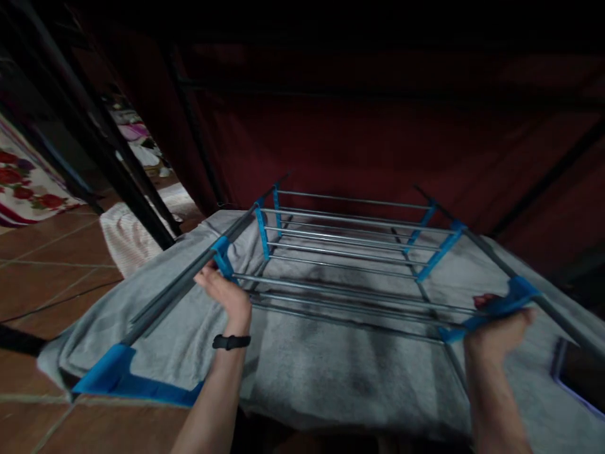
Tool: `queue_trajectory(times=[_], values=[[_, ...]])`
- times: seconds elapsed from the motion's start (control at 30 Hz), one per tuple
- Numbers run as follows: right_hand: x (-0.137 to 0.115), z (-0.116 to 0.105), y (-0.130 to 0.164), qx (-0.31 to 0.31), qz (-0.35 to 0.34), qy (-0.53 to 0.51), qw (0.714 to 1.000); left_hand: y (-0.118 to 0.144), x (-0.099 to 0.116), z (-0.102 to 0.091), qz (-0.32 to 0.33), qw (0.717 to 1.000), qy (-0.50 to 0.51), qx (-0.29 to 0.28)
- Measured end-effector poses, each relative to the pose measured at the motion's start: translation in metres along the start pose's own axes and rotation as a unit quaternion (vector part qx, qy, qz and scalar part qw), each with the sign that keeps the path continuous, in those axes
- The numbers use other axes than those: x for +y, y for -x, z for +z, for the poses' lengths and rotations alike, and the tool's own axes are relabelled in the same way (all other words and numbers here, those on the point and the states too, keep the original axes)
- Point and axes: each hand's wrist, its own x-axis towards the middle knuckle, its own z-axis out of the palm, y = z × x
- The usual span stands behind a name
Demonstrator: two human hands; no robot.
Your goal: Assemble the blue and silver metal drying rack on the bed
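A rack of grey metal tubes (350, 293) joined by blue plastic brackets lies over a grey cloth. My left hand (224, 293), with a black band at the wrist, holds the blue bracket (223, 252) on the left side tube; part of its fingers is hidden behind that bracket. My right hand (498, 334) is closed around the matching right bracket (513, 296), with fingertips showing above it. Several thin crossbars run between the two sides. Nearer to me, another blue bracket (116, 375) sits at the front end of the left tube.
The grey cloth (331, 372) covers the surface under the rack. A dark phone-like object (579, 378) lies at the right edge. Behind hangs a dark red curtain (331, 145). Black posts (127, 183) and a tiled floor (61, 277) are on the left.
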Motion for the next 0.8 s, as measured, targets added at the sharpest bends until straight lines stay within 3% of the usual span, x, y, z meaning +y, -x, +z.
queue_trajectory(times=[0.07, 0.1, 0.13, 0.2, 0.23, 0.3, 0.37, 0.4, 0.43, 0.53, 0.7, 0.8], values=[[0.000, -0.002, 0.005, -0.009, 0.012, 0.015, 1.000, 0.012, 0.007, -0.007, 0.114, 0.993, -0.011, 0.026], [0.001, -0.004, 0.006, -0.006, 0.027, 0.025, 0.999, 0.020, 0.010, -0.010, 0.177, 0.984, -0.016, 0.010], [0.003, -0.007, 0.006, -0.001, 0.042, 0.034, 0.999, 0.030, 0.012, -0.013, 0.240, 0.970, -0.016, -0.038], [0.009, -0.016, 0.005, 0.018, 0.062, 0.040, 0.997, 0.057, 0.015, -0.018, 0.348, 0.914, -0.014, -0.207], [0.012, -0.022, 0.005, 0.024, 0.071, 0.040, 0.996, 0.075, 0.015, -0.019, 0.385, 0.866, -0.015, -0.320], [0.021, -0.033, 0.004, 0.019, 0.097, 0.041, 0.994, 0.115, 0.016, -0.022, 0.431, 0.726, -0.029, -0.535], [0.029, -0.042, 0.005, -0.005, 0.128, 0.045, 0.991, 0.154, 0.016, -0.024, 0.457, 0.602, -0.054, -0.653], [0.033, -0.045, 0.006, -0.026, 0.147, 0.048, 0.988, 0.171, 0.015, -0.024, 0.463, 0.569, -0.067, -0.676], [0.036, -0.047, 0.007, -0.050, 0.165, 0.051, 0.984, 0.185, 0.013, -0.023, 0.463, 0.555, -0.085, -0.686], [0.043, -0.046, 0.009, -0.112, 0.200, 0.055, 0.972, 0.207, 0.003, -0.014, 0.430, 0.555, -0.142, -0.697], [0.050, -0.044, 0.009, -0.148, 0.206, 0.067, 0.965, 0.211, -0.009, 0.009, 0.375, 0.548, -0.170, -0.728], [0.052, -0.045, 0.009, -0.154, 0.205, 0.070, 0.964, 0.211, -0.007, 0.018, 0.352, 0.528, -0.176, -0.752]])
